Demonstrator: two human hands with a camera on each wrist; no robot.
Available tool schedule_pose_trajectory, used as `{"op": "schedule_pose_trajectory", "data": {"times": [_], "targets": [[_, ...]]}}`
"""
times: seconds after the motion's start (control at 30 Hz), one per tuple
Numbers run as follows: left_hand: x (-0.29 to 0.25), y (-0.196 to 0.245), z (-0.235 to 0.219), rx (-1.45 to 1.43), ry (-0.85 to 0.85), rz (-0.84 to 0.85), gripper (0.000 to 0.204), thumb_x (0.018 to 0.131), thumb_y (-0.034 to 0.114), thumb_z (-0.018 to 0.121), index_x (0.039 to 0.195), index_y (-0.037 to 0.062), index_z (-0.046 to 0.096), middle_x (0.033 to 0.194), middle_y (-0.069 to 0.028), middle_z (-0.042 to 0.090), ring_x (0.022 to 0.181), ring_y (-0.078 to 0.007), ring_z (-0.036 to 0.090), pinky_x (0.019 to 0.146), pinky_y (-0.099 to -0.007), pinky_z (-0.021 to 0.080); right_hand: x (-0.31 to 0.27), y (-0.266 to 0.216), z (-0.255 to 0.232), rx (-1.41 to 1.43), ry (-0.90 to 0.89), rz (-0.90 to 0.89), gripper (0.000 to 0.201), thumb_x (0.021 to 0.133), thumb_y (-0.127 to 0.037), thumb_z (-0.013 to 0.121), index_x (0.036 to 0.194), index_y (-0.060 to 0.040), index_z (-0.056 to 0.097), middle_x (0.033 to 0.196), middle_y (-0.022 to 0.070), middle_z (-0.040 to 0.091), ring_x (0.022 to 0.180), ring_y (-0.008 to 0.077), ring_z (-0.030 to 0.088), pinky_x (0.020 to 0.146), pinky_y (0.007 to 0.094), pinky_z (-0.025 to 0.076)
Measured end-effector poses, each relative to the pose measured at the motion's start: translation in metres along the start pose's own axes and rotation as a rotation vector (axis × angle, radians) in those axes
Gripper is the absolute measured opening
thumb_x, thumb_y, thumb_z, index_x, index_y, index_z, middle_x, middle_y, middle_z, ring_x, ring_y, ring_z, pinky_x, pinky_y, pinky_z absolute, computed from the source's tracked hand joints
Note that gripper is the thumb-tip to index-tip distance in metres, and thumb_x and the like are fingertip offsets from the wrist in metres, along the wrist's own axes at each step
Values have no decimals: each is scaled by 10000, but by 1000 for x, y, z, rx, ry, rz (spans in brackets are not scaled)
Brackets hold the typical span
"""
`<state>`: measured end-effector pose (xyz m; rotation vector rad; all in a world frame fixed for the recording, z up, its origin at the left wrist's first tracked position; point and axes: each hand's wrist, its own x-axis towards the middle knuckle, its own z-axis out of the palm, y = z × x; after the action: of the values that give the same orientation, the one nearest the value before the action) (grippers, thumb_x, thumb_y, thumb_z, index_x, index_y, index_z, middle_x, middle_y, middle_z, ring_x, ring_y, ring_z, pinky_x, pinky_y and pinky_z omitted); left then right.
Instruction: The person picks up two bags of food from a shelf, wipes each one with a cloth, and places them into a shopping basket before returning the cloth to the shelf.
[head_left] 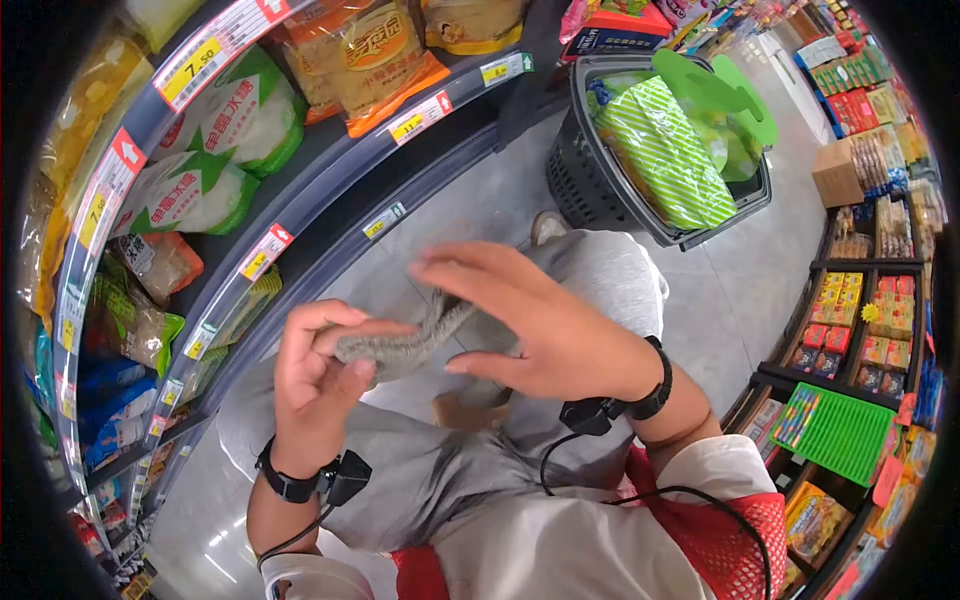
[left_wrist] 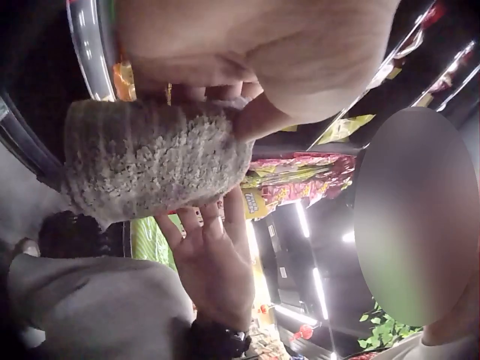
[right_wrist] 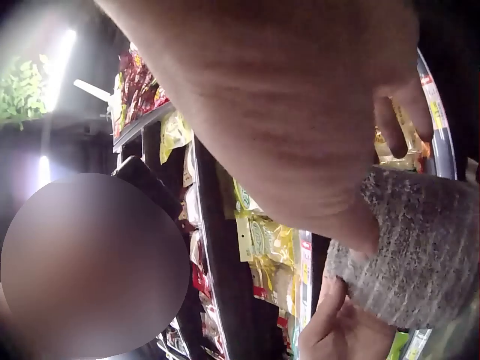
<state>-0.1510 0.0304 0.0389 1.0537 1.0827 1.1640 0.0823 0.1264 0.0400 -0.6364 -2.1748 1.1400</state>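
Note:
A grey, rough-textured cloth (head_left: 405,345), folded into a thick strip, is held up over the person's lap. The left hand (head_left: 325,365) grips its left end, thumb on the near side and index finger along the top. In the left wrist view the cloth (left_wrist: 161,161) shows its broad, nubbly face with faint stripes. The right hand (head_left: 545,320) is at the cloth's other end, fingers straight and spread from the thumb. In the right wrist view, the right thumb (right_wrist: 358,236) overlaps the edge of the cloth (right_wrist: 420,247).
A dark shopping basket (head_left: 590,170) stands on the floor ahead, holding a green-striped package (head_left: 665,150). Shelves with bagged goods (head_left: 215,185) and price tags curve along the left. Another shelf, bearing small boxes and a green rack (head_left: 850,440), runs along the right.

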Motion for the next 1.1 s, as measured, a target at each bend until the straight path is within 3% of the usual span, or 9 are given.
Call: {"op": "schedule_pose_trajectory", "data": {"times": [0.3,0.47,0.53,0.67,0.77,0.87,0.97,1.03,1.1], "targets": [[-4,-46,18,206,-26,-321,281,849,132,748,1070,12,621,916,-25,661,855,-75,597,761,-275,485,-13,-1,-3,66,-85,89,355,814,-106,731,1127,-29,583,1032,149,605,945,396,617,837,454,506],[1,-123,-36,895,-46,-150,306,856,38,621,1155,-16,585,905,-215,671,779,-267,672,692,-375,496,-36,14,-6,-154,-300,89,362,870,-225,680,1140,-6,578,1010,157,621,958,369,630,825,450,520],[21,-156,-81,979,-106,-356,379,839,23,587,1216,-9,568,972,-286,657,855,-413,662,735,-442,498,-46,11,-4,-187,-405,70,452,880,-294,672,1227,-25,562,1083,142,614,989,336,618,835,417,518],[76,-251,-219,1358,66,-149,490,853,76,533,1342,46,529,1078,-298,659,1008,-447,646,857,-507,500,-62,2,9,-109,-529,0,528,843,-337,688,1269,-47,571,1087,117,622,985,284,617,813,366,523],[117,-271,-273,1765,383,-390,537,847,139,557,1376,56,516,1237,-275,621,1099,-443,612,893,-514,506,-86,-4,19,-177,-496,-36,445,812,-274,643,1206,-67,631,1057,76,635,976,247,611,810,337,516],[128,-282,-259,1722,529,-317,669,878,286,583,1473,47,393,1337,-284,560,1174,-426,590,981,-505,478,-93,-10,21,-187,-479,36,346,812,-235,590,1110,-76,666,1043,73,642,970,240,605,814,362,496],[143,-315,-254,1501,152,-1002,820,956,620,432,1480,-9,378,1382,-325,505,1281,-467,497,1060,-517,407,-96,-7,20,-220,-412,78,289,825,-234,576,1038,-69,680,1011,84,642,969,253,604,817,383,480],[114,-392,-293,1566,381,-591,810,980,640,351,1442,-19,443,1406,-315,491,1321,-483,443,1094,-548,350,-94,-2,14,-179,-395,121,293,823,-233,576,1040,-66,680,1014,87,643,972,255,604,821,385,480],[127,-381,-259,1559,473,-730,763,998,596,349,1428,-26,457,1424,-315,470,1341,-480,414,1115,-558,315,-90,8,7,-138,-364,156,297,821,-232,577,1042,-63,680,1018,89,643,976,257,604,826,387,480]]}}
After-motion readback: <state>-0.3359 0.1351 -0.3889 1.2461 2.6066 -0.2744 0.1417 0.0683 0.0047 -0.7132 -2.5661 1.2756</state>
